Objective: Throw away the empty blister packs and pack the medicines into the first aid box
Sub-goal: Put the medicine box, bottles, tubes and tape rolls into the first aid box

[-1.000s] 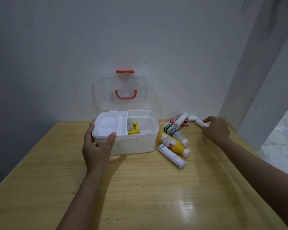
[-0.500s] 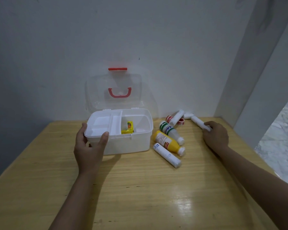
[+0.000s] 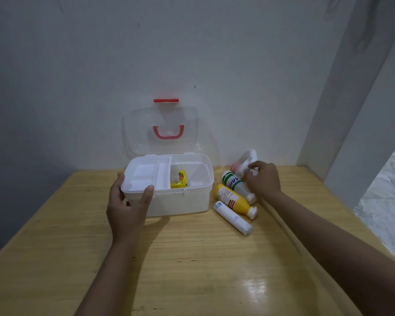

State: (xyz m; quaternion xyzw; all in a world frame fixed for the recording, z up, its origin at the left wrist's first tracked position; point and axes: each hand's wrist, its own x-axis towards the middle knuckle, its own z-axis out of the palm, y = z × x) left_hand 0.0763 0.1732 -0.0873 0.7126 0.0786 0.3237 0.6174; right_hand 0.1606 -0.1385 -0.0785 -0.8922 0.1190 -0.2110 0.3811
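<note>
Head view
Box: the white first aid box [image 3: 180, 201] stands on the wooden worktop [image 3: 192, 258] by the wall, its clear lid [image 3: 161, 131] raised with a red handle and red latch.
Box contents: a white tray [image 3: 146, 174] fills the left part; a small yellow packet [image 3: 179, 180] sits in the open compartment to the tray's right.
Left grip: the left hand [image 3: 128, 201] clasps the box's front left corner, thumb on the rim and fingers round the left side.
Right grip: the right hand [image 3: 261, 181] is curled round a white tube [image 3: 248, 160], lifted off the worktop and tilted, its far end blurred.
Tube to box: the held tube is right of the box, apart from it, above the other medicines.
Loose medicines: a green-labelled bottle [image 3: 233, 181] lies just under the right hand; a yellow bottle [image 3: 233, 200] lies beside it; a white roll [image 3: 233, 218] lies nearest the camera, all right of the box.
Red item: something red [image 3: 235, 166] shows behind the tube, too blurred to name.
</note>
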